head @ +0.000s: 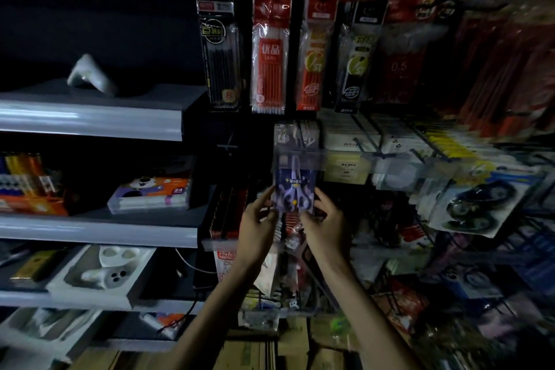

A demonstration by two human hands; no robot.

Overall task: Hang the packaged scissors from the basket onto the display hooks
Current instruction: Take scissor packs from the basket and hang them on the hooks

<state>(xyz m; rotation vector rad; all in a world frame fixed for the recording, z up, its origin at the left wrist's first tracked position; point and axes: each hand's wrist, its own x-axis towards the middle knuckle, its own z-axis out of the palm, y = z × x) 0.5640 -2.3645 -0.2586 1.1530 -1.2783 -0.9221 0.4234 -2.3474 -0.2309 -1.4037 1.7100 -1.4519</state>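
A packaged pair of scissors (295,192) on a dark blue card is held upright in front of the display wall, just below a clear price-tag holder (297,164). My left hand (258,227) grips the pack's lower left edge with its fingertips. On the lower right edge my right hand (326,224) pinches it too. The top of the pack sits behind the clear holder, so the hook is hidden. More cards (295,135) of the same kind hang right above. The basket is out of view.
Refill packs (270,54) hang in a row above. Packed hooks with boxed goods (390,144) and tape packs (477,204) fill the right. Grey shelves (96,230) with boxes stand at the left. Cardboard cartons (270,351) lie below.
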